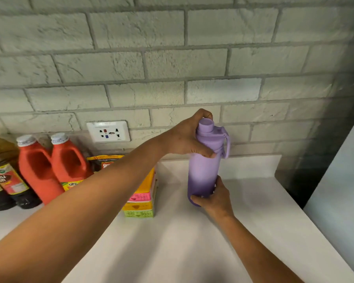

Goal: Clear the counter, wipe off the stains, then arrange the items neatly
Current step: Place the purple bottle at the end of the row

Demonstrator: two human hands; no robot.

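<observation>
White matte surface (172, 242) carries everything. Right hand (215, 198) wraps the base of a tall frosted purple plastic water bottle (203, 172), fingers clenched round it; bottle upright, at or just above the surface, right of a stack of small coloured boxes (140, 205). Left hand (189, 137) grips its neck under the lid. Likely rigid, smooth, a bit slippery; weight depends on fill, can't tell. Base-and-neck hold looks secure. Farther left: two red plastic jugs (55, 166), dark sauce bottles (6, 184), against the grey brick wall (172, 58).

One purple water bottle (203, 172), two red jugs (39, 170), two dark sauce bottles (10, 180), one stack of coloured boxes (141, 201), one brown packet (105, 162), one wall socket (108, 131), two hands (189, 139)
</observation>
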